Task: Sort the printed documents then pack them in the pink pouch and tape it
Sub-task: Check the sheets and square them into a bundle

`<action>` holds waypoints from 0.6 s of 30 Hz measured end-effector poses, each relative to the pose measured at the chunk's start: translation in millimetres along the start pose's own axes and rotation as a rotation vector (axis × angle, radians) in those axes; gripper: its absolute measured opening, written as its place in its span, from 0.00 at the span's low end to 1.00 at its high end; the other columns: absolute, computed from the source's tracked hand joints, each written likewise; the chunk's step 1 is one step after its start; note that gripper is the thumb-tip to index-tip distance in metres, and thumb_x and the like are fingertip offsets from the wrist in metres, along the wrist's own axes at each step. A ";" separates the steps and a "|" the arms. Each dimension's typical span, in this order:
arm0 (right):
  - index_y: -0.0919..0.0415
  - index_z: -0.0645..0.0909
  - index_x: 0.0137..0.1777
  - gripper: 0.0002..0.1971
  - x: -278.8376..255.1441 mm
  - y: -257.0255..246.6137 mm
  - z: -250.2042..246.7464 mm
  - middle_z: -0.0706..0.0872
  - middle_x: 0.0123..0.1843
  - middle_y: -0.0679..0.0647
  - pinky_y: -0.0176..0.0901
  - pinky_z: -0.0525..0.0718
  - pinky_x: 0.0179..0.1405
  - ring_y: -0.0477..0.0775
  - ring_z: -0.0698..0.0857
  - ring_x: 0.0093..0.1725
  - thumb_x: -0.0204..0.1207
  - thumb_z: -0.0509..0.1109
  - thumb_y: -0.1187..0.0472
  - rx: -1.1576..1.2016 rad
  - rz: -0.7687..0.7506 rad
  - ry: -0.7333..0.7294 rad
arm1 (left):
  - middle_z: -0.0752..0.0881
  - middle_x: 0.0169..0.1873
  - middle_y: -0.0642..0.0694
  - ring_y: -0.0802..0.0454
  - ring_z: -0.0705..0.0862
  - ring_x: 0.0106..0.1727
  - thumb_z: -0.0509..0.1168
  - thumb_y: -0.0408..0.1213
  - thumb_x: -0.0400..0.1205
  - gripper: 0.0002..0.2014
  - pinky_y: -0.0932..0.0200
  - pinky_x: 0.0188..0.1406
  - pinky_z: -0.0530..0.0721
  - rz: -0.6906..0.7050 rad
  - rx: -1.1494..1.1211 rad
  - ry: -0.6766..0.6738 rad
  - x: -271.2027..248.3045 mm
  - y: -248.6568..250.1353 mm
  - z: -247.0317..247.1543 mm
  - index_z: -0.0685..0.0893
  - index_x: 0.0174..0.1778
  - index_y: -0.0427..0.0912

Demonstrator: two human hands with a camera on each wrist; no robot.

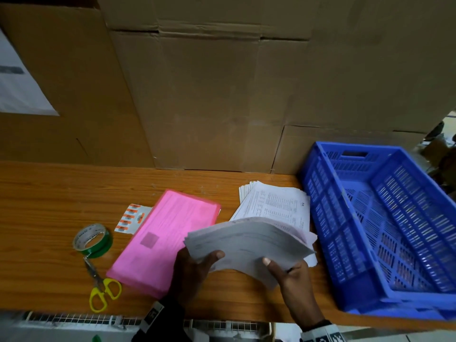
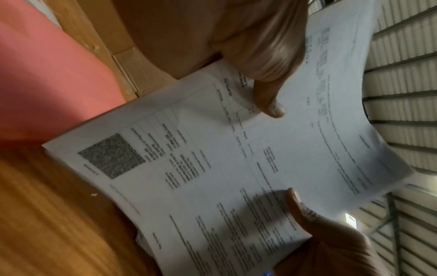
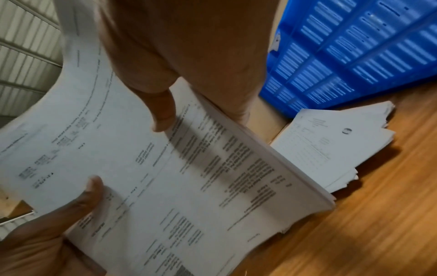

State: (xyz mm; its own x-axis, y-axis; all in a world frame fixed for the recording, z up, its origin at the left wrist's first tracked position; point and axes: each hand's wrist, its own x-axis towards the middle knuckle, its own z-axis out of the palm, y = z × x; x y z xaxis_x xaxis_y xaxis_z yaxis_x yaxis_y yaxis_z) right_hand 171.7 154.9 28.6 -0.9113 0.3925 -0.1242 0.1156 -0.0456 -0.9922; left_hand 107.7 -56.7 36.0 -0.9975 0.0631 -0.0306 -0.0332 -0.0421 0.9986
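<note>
A thick stack of printed documents [image 1: 246, 240] is held in the air above the table's front edge. My left hand [image 1: 197, 265] grips its left end, thumb on top. My right hand [image 1: 291, 272] grips its near right edge, thumb pressing the top sheet. In the left wrist view the left thumb [image 2: 272, 106] lies on the top page [image 2: 212, 168], which curls upward. The right thumb [image 3: 163, 115] does the same in the right wrist view. The pink pouch [image 1: 165, 238] lies flat on the table, left of the held stack. A second pile of printed sheets [image 1: 276, 203] rests behind it.
A blue slatted crate [image 1: 382, 218] stands at the right, against the paper pile [image 3: 331, 145]. A green tape roll [image 1: 92, 240], yellow-handled scissors [image 1: 102, 287] and an orange sticker sheet [image 1: 130, 218] lie left of the pouch. Cardboard boxes [image 1: 209, 95] wall off the back of the wooden table [image 1: 49, 193].
</note>
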 end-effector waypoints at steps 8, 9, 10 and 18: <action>0.59 0.86 0.54 0.16 -5.5 6.3 -6.3 0.95 0.49 0.50 0.37 0.89 0.41 0.49 0.93 0.48 0.69 0.81 0.73 0.030 0.047 -0.029 | 0.92 0.47 0.55 0.55 0.91 0.48 0.82 0.43 0.63 0.23 0.61 0.42 0.89 -0.018 0.110 -0.121 3.7 -25.9 -19.0 0.85 0.52 0.45; 0.60 0.87 0.54 0.16 -5.3 9.7 -7.5 0.95 0.49 0.52 0.37 0.89 0.41 0.50 0.93 0.48 0.69 0.80 0.74 0.031 0.064 -0.027 | 0.92 0.48 0.54 0.54 0.91 0.49 0.82 0.42 0.63 0.24 0.60 0.42 0.89 -0.035 0.098 -0.126 2.3 -31.2 -20.2 0.85 0.53 0.44; 0.61 0.87 0.54 0.16 -4.9 13.7 -8.3 0.95 0.49 0.53 0.37 0.89 0.41 0.51 0.93 0.48 0.69 0.80 0.75 0.038 0.087 -0.026 | 0.92 0.48 0.53 0.54 0.91 0.49 0.82 0.43 0.61 0.25 0.61 0.41 0.89 -0.060 0.103 -0.125 0.9 -35.4 -20.6 0.85 0.53 0.43; 0.58 0.87 0.55 0.16 -5.9 23.6 6.5 0.95 0.48 0.49 0.36 0.88 0.43 0.49 0.92 0.50 0.70 0.80 0.73 0.050 0.122 -0.055 | 0.92 0.35 0.56 0.60 0.90 0.39 0.85 0.41 0.54 0.23 0.64 0.35 0.87 -0.171 0.066 -0.003 -3.1 -53.8 -5.4 0.85 0.43 0.48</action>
State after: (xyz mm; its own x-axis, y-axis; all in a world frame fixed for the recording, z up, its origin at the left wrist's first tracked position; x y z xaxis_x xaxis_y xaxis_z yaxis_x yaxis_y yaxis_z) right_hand 177.2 145.5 5.9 -0.9120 0.3304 -0.2430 0.2087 -0.1361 -0.9685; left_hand 112.3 -60.0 -17.9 -0.9776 0.0664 -0.1999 -0.1980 0.0353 0.9796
